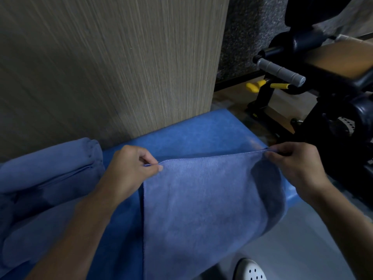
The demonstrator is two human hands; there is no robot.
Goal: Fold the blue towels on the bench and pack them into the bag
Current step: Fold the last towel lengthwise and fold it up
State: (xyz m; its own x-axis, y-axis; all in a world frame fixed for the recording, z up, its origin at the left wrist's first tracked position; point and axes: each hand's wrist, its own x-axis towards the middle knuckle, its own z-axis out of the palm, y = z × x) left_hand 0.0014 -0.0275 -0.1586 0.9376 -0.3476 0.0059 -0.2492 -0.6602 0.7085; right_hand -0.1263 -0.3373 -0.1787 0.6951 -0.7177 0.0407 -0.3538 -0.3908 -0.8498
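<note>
1. We are pinching the far edge of a blue towel (201, 209) with both hands. Our left hand (131, 168) is gripping the left corner between thumb and fingers. Our right hand (292, 164) is gripping the right corner the same way.
2. The held edge is running left to right, just above the bench (201, 128). The towel's long way is running from that edge toward us, lying over the seat and hanging off the near side.
3. The towel is looking soft and fuzzy, a flat rectangle with a thin stitched hem. Its right side is sagging into a dark fold.
4. More blue towels (50, 168) are lying bunched and rolled on the left, just beside our left arm.
5. The bench is looking smooth and brighter blue, with a round far-right corner. It is sitting against a tall wooden panel (101, 57) with thin stripes.
6. A black gym machine (333, 110) is standing on the right, showing a grey handle (282, 71) and yellow grips (279, 85).
7. A white shoe (250, 269) with holes is standing on the grey floor (292, 249) near us.
</note>
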